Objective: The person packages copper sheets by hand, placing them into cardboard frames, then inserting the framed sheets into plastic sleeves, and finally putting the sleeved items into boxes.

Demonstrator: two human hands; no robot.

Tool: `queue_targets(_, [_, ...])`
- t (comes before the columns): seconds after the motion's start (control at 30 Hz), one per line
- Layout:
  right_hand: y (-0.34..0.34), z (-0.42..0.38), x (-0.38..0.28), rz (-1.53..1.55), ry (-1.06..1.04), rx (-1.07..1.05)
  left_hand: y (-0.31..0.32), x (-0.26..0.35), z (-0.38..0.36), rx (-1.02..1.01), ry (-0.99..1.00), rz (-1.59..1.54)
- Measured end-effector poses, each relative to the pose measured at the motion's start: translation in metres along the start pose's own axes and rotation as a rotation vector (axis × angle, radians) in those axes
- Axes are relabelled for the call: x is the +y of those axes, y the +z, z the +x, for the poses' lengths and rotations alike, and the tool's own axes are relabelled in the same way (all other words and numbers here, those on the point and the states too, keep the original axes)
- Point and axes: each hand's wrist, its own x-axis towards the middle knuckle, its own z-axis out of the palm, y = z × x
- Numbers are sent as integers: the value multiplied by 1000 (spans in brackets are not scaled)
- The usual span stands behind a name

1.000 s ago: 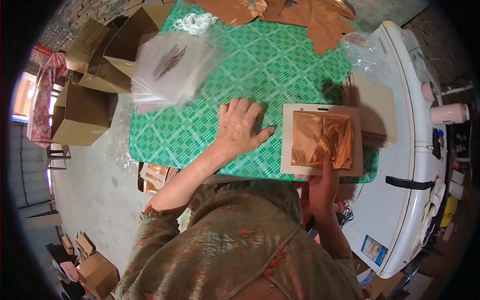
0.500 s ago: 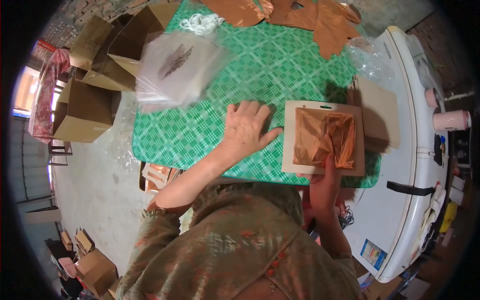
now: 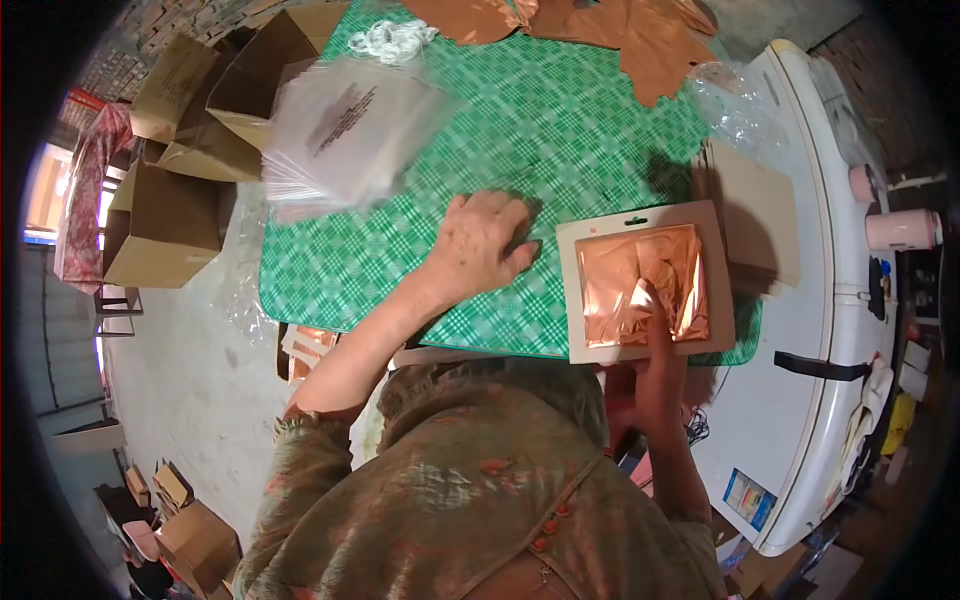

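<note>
My right hand grips the lower edge of a beige card with a hang slot at its top. The thumb lies over the front, and the fingers are hidden behind. A folded, shiny copper-coloured foil piece lies against the card's face beneath that thumb. To the left, my left hand rests palm-down above the green checked tablecloth. Its fingers bend downward with the thumb apart, and nothing shows in it. Beyond it is a fanned stack of clear plastic bags with dark print.
More beige cards are stacked at the table's right side. Copper-coloured foil pieces and a bundle of white string lie at the far edge. Open cardboard boxes stand left, and a white appliance stands right.
The card has tilted slightly and come a little nearer, its foil catching more light. My left hand's fingers have drawn inward from a wider spread. The view has shifted slightly.
</note>
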Motion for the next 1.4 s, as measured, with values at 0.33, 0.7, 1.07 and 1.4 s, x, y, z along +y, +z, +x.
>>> queue_targets(0.33, [-12,-21,4,185,412,-190,0,9,3,-17,-26,-18])
queue_targets(0.7, [-7,1,-5,339,532,-274,4,14,-5,10,37,-3])
queue_targets(1.07, [-7,-1,1,283,460,-335,-20,25,-12,-221,111,-37])
queue_targets(1.4, [-6,-4,-4,267,558,-319,-41,26,-15,-530,26,-112])
